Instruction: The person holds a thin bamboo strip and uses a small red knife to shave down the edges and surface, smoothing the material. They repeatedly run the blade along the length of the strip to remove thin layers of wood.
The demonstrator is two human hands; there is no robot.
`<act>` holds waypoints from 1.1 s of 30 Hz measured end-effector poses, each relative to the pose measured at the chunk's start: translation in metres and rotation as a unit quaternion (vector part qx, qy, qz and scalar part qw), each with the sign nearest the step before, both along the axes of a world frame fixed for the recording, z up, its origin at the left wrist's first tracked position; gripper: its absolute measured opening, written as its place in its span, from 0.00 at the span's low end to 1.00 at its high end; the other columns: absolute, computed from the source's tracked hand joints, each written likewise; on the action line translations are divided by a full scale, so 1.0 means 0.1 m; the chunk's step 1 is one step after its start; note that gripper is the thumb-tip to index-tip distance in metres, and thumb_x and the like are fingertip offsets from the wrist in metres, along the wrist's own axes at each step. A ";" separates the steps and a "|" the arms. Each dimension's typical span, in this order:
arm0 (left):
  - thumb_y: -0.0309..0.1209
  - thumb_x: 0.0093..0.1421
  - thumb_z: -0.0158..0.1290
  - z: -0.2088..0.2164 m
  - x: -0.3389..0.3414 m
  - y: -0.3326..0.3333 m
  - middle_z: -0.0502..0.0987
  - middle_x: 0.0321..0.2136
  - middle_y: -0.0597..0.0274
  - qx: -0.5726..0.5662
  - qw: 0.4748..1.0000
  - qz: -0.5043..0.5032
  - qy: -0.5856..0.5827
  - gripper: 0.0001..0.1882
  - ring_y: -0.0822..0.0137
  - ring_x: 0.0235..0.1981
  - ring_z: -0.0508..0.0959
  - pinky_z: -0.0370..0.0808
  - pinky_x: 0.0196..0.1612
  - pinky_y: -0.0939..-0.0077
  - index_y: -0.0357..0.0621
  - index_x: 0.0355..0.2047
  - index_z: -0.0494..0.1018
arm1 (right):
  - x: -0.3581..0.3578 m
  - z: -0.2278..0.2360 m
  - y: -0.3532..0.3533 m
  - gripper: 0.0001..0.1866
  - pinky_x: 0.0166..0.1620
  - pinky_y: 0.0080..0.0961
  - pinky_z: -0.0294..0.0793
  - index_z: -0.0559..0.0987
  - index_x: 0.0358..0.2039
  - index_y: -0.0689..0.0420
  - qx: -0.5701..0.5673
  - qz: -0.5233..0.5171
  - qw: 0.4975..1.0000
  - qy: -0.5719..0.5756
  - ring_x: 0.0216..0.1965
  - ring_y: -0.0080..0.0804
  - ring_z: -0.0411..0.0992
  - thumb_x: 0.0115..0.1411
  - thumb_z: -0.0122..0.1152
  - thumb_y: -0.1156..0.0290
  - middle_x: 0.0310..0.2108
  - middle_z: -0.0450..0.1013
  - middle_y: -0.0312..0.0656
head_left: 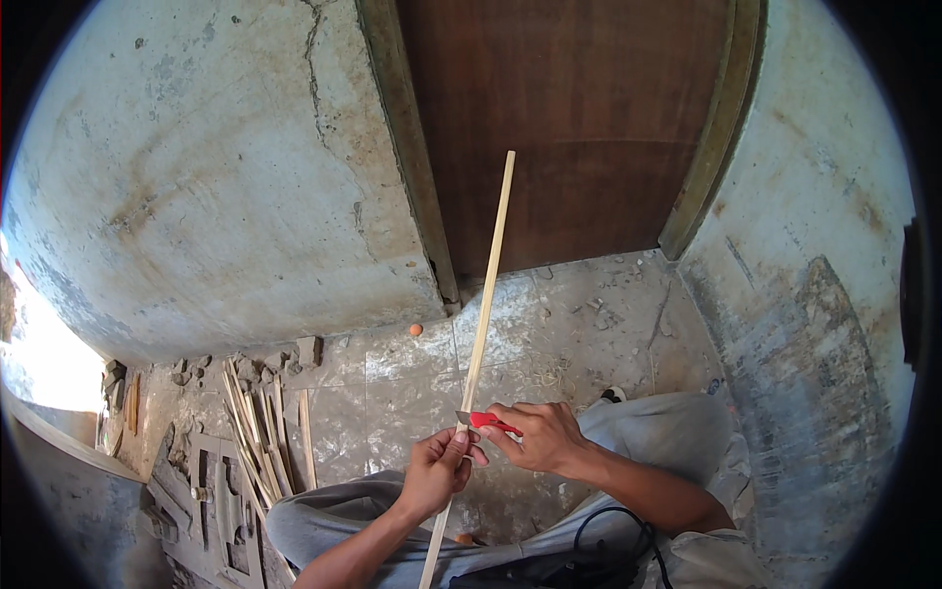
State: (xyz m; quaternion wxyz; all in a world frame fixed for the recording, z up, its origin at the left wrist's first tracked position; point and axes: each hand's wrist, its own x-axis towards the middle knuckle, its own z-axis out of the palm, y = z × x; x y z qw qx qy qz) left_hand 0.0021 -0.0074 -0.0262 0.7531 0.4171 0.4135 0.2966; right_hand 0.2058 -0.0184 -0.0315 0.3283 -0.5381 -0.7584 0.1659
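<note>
A long, pale bamboo or wood strip (pixel 489 285) slants up from my lap toward the brown door. My left hand (pixel 440 469) is closed around its lower part, thumb on top. My right hand (pixel 542 434) grips a red-handled utility knife (pixel 496 422). The knife's short metal blade lies against the strip, just above my left thumb. Part of the handle is hidden under my right fingers.
A bundle of similar strips (pixel 260 432) lies at my left, beside a grey slotted panel (pixel 226 501). A small orange ball (pixel 416 330) rests on the dusty tiled floor (pixel 392 378). Rubble lines the cracked wall (pixel 235 177). Ahead stands a brown door (pixel 569 108).
</note>
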 end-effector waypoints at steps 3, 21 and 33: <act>0.35 0.73 0.41 0.02 0.00 -0.02 0.78 0.29 0.59 0.010 1.000 0.004 0.014 0.14 0.80 0.14 0.60 0.56 0.17 0.84 0.37 0.44 0.73 | -0.01 0.01 0.01 0.18 0.21 0.38 0.74 0.81 0.42 0.56 0.008 -0.005 1.000 -0.010 0.21 0.42 0.78 0.61 0.61 0.54 0.23 0.78 0.43; 0.32 0.73 0.40 0.03 0.00 0.01 0.78 0.28 0.59 0.007 1.000 0.022 0.017 0.13 0.79 0.15 0.61 0.58 0.17 0.83 0.36 0.42 0.72 | -0.04 -0.06 0.08 0.17 0.20 0.36 0.72 0.82 0.40 0.55 0.056 -0.037 0.997 -0.027 0.20 0.40 0.77 0.59 0.64 0.55 0.23 0.78 0.40; 0.32 0.73 0.41 0.07 0.00 0.02 0.78 0.28 0.59 0.013 1.000 0.001 0.012 0.13 0.79 0.12 0.62 0.57 0.16 0.83 0.35 0.42 0.72 | 0.04 0.02 0.18 0.15 0.21 0.36 0.74 0.82 0.40 0.54 0.060 -0.072 0.995 -0.022 0.21 0.40 0.78 0.59 0.64 0.58 0.23 0.78 0.41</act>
